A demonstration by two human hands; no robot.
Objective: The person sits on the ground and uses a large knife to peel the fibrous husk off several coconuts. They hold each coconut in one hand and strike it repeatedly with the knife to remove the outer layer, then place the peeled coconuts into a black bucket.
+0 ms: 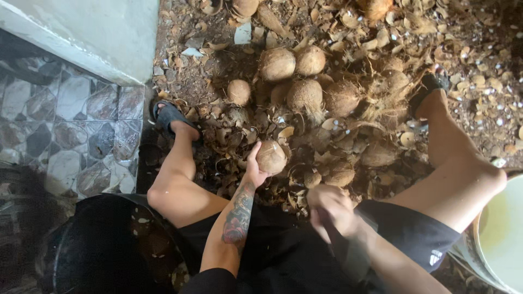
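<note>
Ground: dirt floor [218, 76] buried in husk scraps, tiled patch at its left edge
Left hand [255, 170]: wrapped round one peeled coconut [271, 157], held up mid-floor between the knees
Right hand [331, 209]: blurry, closed on a blade [348, 253], I think
Pile [305, 81]: around six coconuts behind
Containers: black tub [109, 250] bottom left with flecks inside; white bucket [498, 234] bottom right, contents hidden

A pile of coconuts [305, 81] lies ahead between both feet, a bucket [498, 239] at right.
</note>
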